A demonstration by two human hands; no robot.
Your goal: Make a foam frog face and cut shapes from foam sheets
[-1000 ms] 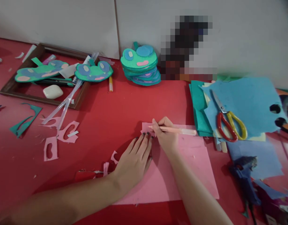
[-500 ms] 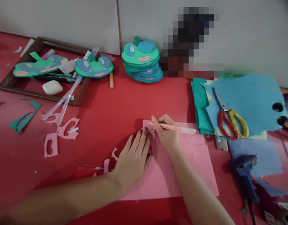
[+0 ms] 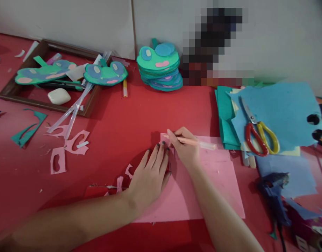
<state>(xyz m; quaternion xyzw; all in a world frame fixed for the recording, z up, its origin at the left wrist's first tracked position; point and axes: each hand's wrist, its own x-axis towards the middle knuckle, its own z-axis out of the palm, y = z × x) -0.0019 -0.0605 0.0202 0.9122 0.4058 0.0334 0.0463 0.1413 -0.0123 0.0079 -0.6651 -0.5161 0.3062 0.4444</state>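
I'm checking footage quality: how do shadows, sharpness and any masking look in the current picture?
All in the head view: a soft shadow darkens the pink sheet between the left hand and right hand; the blue glue gun looks blurrier than the scissors; a pixelated patch hides part of the background.

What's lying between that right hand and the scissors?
The head view shows the pen's clear end, the pink sheet, then green material and a blue sheet beneath the scissors.

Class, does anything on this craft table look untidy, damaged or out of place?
Yes. Pink offcuts and a green offcut lie loose at left on the red tabletop, and clear sticks cross askew over the edge of the wooden frame. The blue sheet under the scissors has two dark round gaps near its right edge, probably cut-outs.
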